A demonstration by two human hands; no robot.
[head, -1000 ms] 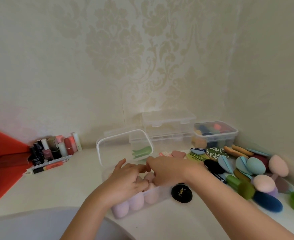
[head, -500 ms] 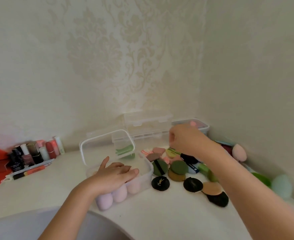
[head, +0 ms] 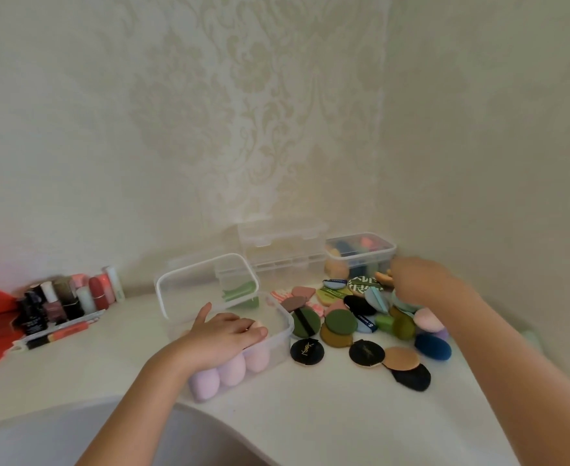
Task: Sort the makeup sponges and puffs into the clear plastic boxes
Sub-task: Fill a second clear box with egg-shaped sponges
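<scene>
Left hand [head: 225, 338] is laid flat, fingers straight, on the pink and lilac egg-shaped foam sponges [head: 231, 369] packed in the near clear plastic box [head: 288, 327]; nothing is pinched. The box's clear hinged lid [head: 203, 262] is stood open behind the hand.

Key relation: the loose pile of coloured puffs and sponges [head: 376, 297] lies right of the near box and further back. The right hand is judged the nearer for any pick, since the left is parked on the box. A carry back would run leftward and toward the person.

At the near edge of the pile, a black round puff with gold logo [head: 307, 349] is set just beside the box's right wall. A second black round puff [head: 366, 353], a tan round puff [head: 401, 359] and a dark blue foam sponge [head: 433, 344] follow to the right. Olive green round puffs [head: 340, 321] are stacked behind. These lie under a low return path, so a lift-over is judged necessary.

Right hand [head: 414, 280] is held over the pile's far right end. Its fingers are turned away and blurred, so the grip cannot be told.

A far clear box with mixed sponges [head: 361, 253], apparently lidded, sits just beside that hand. Empty clear stacked boxes [head: 282, 243] are set against the wall. Nail polish bottles and lipsticks [head: 65, 297] are kept far left, well apart.
</scene>
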